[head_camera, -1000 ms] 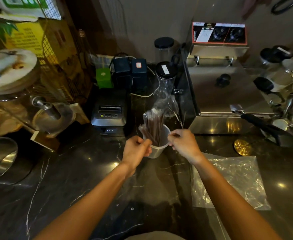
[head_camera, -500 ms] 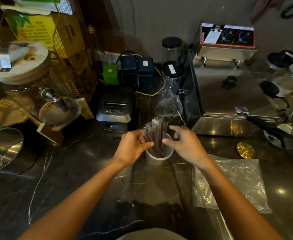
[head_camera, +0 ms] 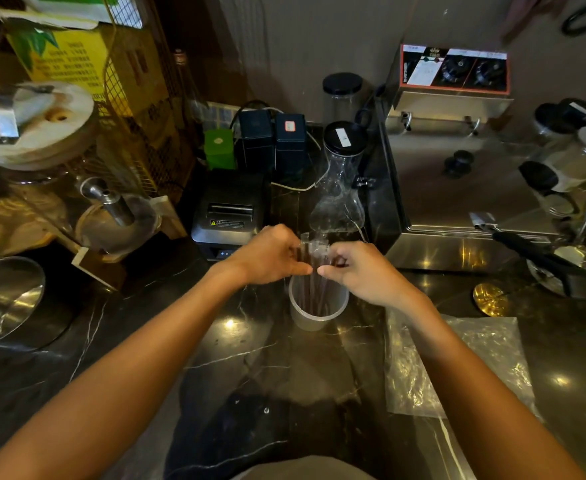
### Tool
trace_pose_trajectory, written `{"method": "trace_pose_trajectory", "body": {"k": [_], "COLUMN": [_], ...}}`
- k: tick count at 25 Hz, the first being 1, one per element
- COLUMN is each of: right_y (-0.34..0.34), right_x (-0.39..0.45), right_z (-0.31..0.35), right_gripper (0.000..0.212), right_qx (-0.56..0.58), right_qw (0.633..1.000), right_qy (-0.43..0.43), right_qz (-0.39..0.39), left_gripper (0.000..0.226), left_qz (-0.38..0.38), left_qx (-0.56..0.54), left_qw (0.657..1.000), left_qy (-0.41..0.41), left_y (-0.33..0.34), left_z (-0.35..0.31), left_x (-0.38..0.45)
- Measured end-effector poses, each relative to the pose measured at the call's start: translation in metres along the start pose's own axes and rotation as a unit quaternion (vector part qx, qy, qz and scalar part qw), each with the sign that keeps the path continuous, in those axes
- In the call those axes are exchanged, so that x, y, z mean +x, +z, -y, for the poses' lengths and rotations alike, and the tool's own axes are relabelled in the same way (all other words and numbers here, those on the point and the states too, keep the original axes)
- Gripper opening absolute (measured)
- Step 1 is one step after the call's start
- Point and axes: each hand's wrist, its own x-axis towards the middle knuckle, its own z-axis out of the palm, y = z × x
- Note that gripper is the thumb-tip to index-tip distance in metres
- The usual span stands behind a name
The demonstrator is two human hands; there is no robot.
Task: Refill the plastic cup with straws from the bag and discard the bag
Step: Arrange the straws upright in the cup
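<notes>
At frame centre, left hand (head_camera: 267,256) and right hand (head_camera: 361,268) fingers pinched the straws (head_camera: 314,271) standing in the plastic cup (head_camera: 316,308); uneven pressure could topple it.

No text legible anywhere. Yellow box (head_camera: 73,60) at upper left carries lines of print, too small to read. Receipt printer (head_camera: 230,211) bears yellow warning-triangle sticker with unreadable line beside it. Fryer control panel (head_camera: 454,68) shows two dials and white label, print blurred. White sticker on jar lid (head_camera: 344,137), characters indistinct.
</notes>
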Motion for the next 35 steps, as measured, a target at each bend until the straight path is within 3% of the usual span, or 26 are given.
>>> {"method": "trace_pose_trajectory", "body": {"k": [3,6,7,10,14,19,22,24,26,29,31,34,35], "right_y": [0.002,0.003,0.003,0.006,0.008,-0.018,-0.014,-0.004,0.001,0.002,0.003,0.003,0.000], "right_x": [0.003,0.002,0.000,0.001,0.002,0.004,0.008,0.009,0.008,0.006,0.004,0.002,0.001], "right_z": [0.000,-0.009,-0.011,-0.013,-0.010,-0.004,-0.004,-0.007,-0.012,-0.017,-0.020,-0.017,-0.015], "right_gripper": [0.018,0.026,0.033,0.044,0.025,0.022,0.016,0.029,0.043,0.033,0.010,0.030,0.034], "right_qx": [-0.020,0.018,0.040,0.094,0.101,0.124,0.067,0.014,0.042,0.117,0.108,0.060,0.055], "right_qw": [1.000,0.999,0.998,0.995,0.995,0.992,0.997,0.999,0.996,0.990,0.993,0.998,0.998], "right_qy": [0.006,0.037,0.047,0.027,-0.019,-0.028,-0.020,0.021,0.049,0.047,0.030,0.011,0.008], "right_qz": [0.019,0.007,0.005,0.031,0.018,0.026,0.016,0.030,0.059,0.059,0.030,-0.005,-0.008], "left_gripper": [0.017,0.052,0.049,0.011,0.022,0.016,0.011,0.013,0.025,0.055,0.042,0.003,0.009], "left_qz": [0.014,-0.020,-0.041,-0.078,-0.103,-0.082,-0.031,0.007,-0.010,-0.075,-0.110,-0.105,-0.089], "left_qx": [0.014,-0.086,-0.120,-0.137,-0.110,-0.067,-0.044,-0.055,-0.069,-0.112,-0.117,-0.135,-0.135], "left_qw": [1.000,0.992,0.986,0.981,0.987,0.994,0.998,0.998,0.998,0.990,0.986,0.984,0.986], "left_qy": [-0.021,-0.087,-0.105,-0.111,-0.056,0.007,0.034,0.023,-0.003,-0.051,-0.054,-0.046,-0.045], "left_y": [0.005,0.022,0.028,0.041,0.046,0.019,0.015,0.025,0.037,0.049,0.054,0.048,0.043], "left_z": [-0.002,0.010,0.015,0.022,0.014,0.001,0.001,0.008,0.015,0.022,0.021,0.009,0.005], "left_x": [0.007,0.002,-0.002,-0.011,-0.014,-0.007,-0.003,-0.001,-0.004,-0.007,-0.008,-0.009,-0.010]}}
